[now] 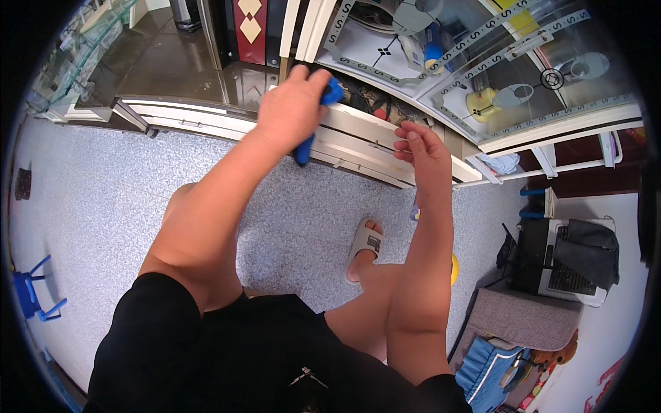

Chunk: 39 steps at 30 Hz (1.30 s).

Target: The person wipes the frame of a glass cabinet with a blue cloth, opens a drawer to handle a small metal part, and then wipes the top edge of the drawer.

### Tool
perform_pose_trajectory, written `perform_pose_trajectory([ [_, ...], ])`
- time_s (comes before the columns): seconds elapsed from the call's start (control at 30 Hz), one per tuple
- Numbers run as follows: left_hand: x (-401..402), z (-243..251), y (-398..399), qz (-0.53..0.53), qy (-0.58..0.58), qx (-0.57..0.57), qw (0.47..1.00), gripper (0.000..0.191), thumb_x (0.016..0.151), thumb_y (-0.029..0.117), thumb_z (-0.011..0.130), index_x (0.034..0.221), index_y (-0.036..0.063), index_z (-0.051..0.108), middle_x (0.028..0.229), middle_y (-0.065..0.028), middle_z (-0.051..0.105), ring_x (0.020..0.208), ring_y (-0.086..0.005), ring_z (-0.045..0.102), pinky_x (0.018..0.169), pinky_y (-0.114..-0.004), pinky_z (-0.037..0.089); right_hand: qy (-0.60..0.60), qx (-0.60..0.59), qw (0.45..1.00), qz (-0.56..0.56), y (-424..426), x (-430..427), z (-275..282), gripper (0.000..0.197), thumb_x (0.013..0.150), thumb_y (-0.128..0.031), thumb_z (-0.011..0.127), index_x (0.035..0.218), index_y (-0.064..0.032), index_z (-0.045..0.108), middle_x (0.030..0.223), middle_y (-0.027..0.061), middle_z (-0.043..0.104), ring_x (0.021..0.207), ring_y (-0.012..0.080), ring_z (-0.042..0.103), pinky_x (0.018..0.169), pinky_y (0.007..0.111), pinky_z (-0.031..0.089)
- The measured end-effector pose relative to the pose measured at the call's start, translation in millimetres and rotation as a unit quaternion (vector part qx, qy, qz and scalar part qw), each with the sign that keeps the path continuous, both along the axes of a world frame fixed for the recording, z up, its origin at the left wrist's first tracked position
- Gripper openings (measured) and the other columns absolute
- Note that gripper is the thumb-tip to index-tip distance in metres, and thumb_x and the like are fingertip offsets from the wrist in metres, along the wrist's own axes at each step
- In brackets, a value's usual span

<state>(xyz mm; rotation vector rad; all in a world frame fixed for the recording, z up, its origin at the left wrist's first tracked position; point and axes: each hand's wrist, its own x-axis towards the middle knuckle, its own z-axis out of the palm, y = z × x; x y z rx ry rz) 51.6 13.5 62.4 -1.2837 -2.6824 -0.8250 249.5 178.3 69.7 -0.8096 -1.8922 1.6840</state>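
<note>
My left hand (292, 106) is at the left end of an open drawer (356, 122), its fingers around a blue object (332, 92). A blue and black handle-like part (303, 151) shows below the hand, in front of the drawer; whether both blue parts are one thing is hidden by the hand. My right hand (424, 144) is over the drawer's front edge near its right end, fingers loosely curled, with nothing seen in it. Inside the drawer lie dark cables or tools and a red item (380, 113), partly hidden.
Above the drawer stand glass-doored cabinets (413, 82) holding bottles and a yellow container (482, 105). A brown glossy shelf (150, 62) is at the left. A white metal rack (547, 164), a grey box (526, 317) and a dark cloth (588, 253) are at the right. A blue stool (28, 294) stands far left.
</note>
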Motion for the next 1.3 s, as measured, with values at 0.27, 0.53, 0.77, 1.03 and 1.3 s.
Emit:
perform_pose_trajectory([
  [0.27, -27, -5, -28, 0.087, 0.031, -0.019, 0.996, 0.05, 0.084, 0.02, 0.071, 0.131, 0.0169, 0.055, 0.113, -0.0146, 0.063, 0.098, -0.0391, 0.068, 0.082, -0.049, 0.056, 0.0, 0.009, 1.0, 0.003, 1, 2, -1, 0.026, 0.105, -0.013, 0.056, 0.125, -0.0011, 0.067, 0.109, 0.0088, 0.072, 0.087, 0.0129, 0.067, 0.08, 0.027, 0.058],
  [0.53, 25, -15, 14, -0.048, -0.009, 0.081, 0.995, 0.048, 0.08, 0.017, 0.077, 0.119, 0.0073, 0.052, 0.111, -0.0203, 0.061, 0.089, -0.0421, 0.068, 0.076, -0.049, 0.058, -0.022, 0.019, 0.999, 0.038, -5, -8, -17, 0.029, 0.105, -0.016, 0.058, 0.129, -0.0008, 0.064, 0.113, 0.0089, 0.07, 0.09, 0.0123, 0.066, 0.079, 0.026, 0.058],
  [0.77, 71, -34, 34, -0.125, -0.139, 0.249, 0.95, 0.06, 0.082, 0.011, 0.074, 0.136, 0.0061, 0.049, 0.111, -0.021, 0.059, 0.099, -0.044, 0.065, 0.083, -0.048, 0.057, -0.009, 0.181, 0.983, 0.033, -24, -27, -41, 0.062, 0.098, -0.035, 0.07, 0.144, -0.0012, 0.047, 0.128, 0.0149, 0.063, 0.109, 0.0213, 0.065, 0.09, 0.036, 0.055],
  [1.03, 61, -43, 27, -0.197, -0.473, 0.231, 0.827, 0.051, 0.096, -0.001, 0.059, 0.145, 0.0055, 0.048, 0.127, -0.0146, 0.063, 0.105, -0.0185, 0.068, 0.087, -0.031, 0.055, -0.157, 0.373, 0.912, -0.062, -21, -29, -23, 0.048, 0.092, -0.031, 0.071, 0.129, -0.005, 0.056, 0.109, 0.0223, 0.068, 0.101, 0.0401, 0.068, 0.087, 0.046, 0.054],
  [1.3, 42, -41, 22, -0.123, -0.211, 0.133, 0.961, 0.042, 0.093, 0.012, 0.064, 0.135, 0.0058, 0.058, 0.11, -0.0141, 0.073, 0.09, -0.0298, 0.072, 0.083, -0.039, 0.057, -0.383, 0.431, 0.788, -0.219, 55, 40, -2, 0.042, 0.088, -0.033, 0.069, 0.117, -0.0046, 0.058, 0.097, 0.0259, 0.07, 0.094, 0.0464, 0.068, 0.082, 0.054, 0.053],
])
